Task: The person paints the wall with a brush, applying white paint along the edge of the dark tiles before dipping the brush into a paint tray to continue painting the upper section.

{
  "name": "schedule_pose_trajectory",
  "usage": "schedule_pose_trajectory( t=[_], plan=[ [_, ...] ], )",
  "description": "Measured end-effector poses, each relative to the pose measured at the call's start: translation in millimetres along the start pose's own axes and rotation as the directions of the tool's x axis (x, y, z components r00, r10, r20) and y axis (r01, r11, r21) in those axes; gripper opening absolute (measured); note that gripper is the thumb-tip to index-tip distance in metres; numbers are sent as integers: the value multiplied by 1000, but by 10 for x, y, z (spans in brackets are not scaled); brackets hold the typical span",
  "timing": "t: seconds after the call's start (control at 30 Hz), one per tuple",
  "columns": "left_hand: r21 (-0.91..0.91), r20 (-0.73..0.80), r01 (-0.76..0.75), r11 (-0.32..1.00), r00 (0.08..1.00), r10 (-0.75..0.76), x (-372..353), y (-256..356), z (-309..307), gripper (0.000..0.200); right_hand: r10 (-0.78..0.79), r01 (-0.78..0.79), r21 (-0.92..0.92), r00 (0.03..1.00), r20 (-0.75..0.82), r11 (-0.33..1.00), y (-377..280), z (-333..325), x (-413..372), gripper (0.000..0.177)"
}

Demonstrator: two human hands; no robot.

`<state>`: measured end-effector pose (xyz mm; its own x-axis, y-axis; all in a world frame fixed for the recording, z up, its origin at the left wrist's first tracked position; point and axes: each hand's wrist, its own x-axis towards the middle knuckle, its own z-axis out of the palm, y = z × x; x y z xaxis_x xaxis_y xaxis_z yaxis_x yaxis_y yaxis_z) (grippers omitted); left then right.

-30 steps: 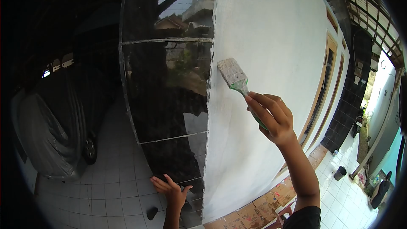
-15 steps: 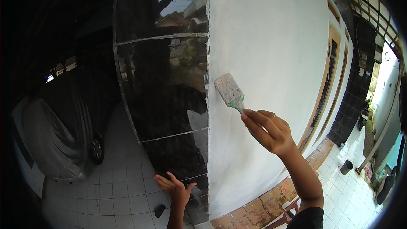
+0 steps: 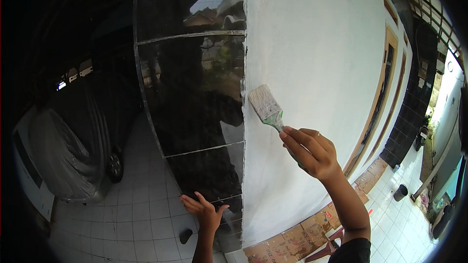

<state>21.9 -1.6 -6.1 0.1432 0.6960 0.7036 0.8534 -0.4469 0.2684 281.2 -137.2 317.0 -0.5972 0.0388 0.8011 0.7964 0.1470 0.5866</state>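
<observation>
My right hand [image 3: 312,153] grips a paintbrush [image 3: 267,104] by its green handle, the thumb and fingers closed round it. White paint coats the bristles and ferrule. The bristles point up and left, overlapping the white wall [image 3: 312,58] close to its left edge. That edge meets a column of glossy black tiles [image 3: 195,83] with pale grout lines, and rough white paint runs along the seam. Low on the black tiles, my left hand [image 3: 204,212] is spread with fingers apart, near the column's left edge.
Flattened cardboard [image 3: 287,241] lies along the wall's foot, with a reddish-brown stool [image 3: 324,252] on it. A dark bucket [image 3: 400,193] stands on white floor tiles at right. At left, a vehicle under a grey cover [image 3: 68,151] is parked. A wood-framed window [image 3: 380,92] sits further along the wall.
The view has shifted slightly, so the wall and column sit a little further right and higher. The brush now appears slightly lower relative to the wall. Both hands keep their poses.
</observation>
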Motion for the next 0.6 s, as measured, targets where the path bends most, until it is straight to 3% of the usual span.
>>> schedule_pose_trajectory(
  t=[0.1,0.33,0.6],
  plan=[
    [-39,-7,3,999,1000,-3,-13,10,14,144,27,-29,39,999,37,999,-93,-110,-77,34],
    [-59,-19,-19,998,1000,18,-5,19,-10,142,51,-61,-62,986,-161,996,178,15,298,39],
    [-69,-22,-16,998,1000,14,2,18,-20,142,64,-65,18,998,13,998,-37,84,-125,35]
  ],
)
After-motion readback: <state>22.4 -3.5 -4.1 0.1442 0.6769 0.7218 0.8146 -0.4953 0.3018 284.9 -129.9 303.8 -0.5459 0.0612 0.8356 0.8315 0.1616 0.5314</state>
